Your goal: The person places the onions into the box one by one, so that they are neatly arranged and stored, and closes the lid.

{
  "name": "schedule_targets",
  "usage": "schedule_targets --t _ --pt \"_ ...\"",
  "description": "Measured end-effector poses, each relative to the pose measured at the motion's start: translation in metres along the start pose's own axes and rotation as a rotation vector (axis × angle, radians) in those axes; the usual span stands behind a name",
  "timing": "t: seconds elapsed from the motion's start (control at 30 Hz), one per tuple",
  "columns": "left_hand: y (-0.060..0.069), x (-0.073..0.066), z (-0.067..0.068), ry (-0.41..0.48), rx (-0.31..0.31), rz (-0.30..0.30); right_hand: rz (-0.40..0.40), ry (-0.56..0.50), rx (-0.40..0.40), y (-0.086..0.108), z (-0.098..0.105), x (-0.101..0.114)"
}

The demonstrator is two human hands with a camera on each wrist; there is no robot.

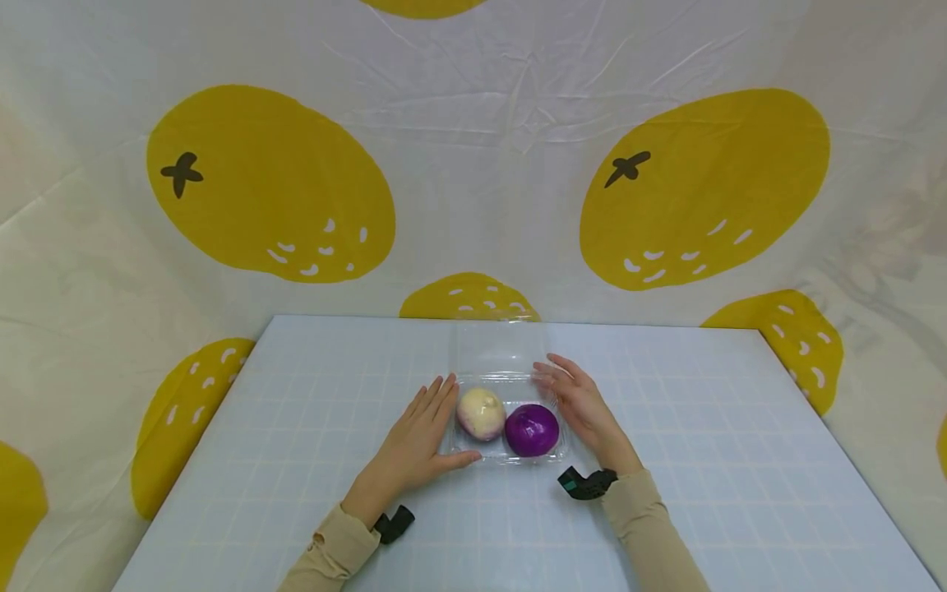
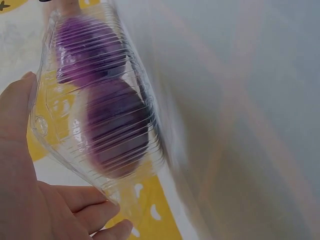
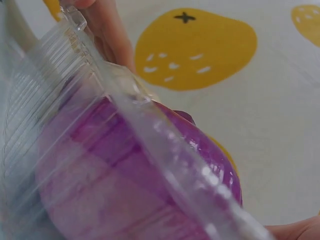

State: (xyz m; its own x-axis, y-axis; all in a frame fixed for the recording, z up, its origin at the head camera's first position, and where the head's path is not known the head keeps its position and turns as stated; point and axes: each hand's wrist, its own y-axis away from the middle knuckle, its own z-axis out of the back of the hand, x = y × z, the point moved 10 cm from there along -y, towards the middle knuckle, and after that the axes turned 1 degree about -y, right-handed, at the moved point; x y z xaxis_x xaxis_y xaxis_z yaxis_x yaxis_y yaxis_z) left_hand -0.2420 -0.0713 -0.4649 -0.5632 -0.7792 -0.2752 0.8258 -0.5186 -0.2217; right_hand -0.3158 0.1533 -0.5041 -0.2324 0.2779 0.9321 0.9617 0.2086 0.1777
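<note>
A clear plastic clamshell box (image 1: 473, 450) sits on the table with its lid (image 1: 503, 347) folded back. Inside lie a round pale vegetable with purple tinges (image 1: 481, 413), at the left, and a glossy, deep purple round one (image 1: 532, 430) at the right. My left hand (image 1: 414, 440) rests along the box's left side, fingers straight and thumb reaching across its front corner. At the right side my right hand (image 1: 584, 407) has its fingers loosely bent near the back edge. In the right wrist view, its fingers (image 3: 107, 32) show beyond the ribbed wall.
The white gridded table (image 1: 333, 353) extends around the box. Behind it hangs a pale cloth (image 1: 481, 164) printed with yellow fruit. Black wrist cameras are worn on the left wrist (image 1: 394, 524) and the right wrist (image 1: 586, 483).
</note>
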Motion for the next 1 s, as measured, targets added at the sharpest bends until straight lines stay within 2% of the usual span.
schedule_targets --t 0.2,0.4,0.6,0.9,1.0 --pt "0.0 0.0 -0.001 -0.009 0.008 0.007 0.071 0.032 -0.054 -0.001 0.004 0.007" --pt "-0.001 0.001 -0.002 -0.011 0.019 0.015 0.175 0.082 -0.1 -0.001 0.008 0.015" --pt "0.0 0.001 -0.003 -0.013 0.024 0.02 0.237 0.116 -0.112 0.001 0.008 0.021" --pt "0.0 0.001 -0.004 -0.017 0.04 0.025 0.295 0.114 -0.111 0.007 0.01 0.032" --pt "0.0 0.001 -0.004 -0.017 0.04 0.022 0.317 0.082 -0.091 0.01 0.009 0.037"
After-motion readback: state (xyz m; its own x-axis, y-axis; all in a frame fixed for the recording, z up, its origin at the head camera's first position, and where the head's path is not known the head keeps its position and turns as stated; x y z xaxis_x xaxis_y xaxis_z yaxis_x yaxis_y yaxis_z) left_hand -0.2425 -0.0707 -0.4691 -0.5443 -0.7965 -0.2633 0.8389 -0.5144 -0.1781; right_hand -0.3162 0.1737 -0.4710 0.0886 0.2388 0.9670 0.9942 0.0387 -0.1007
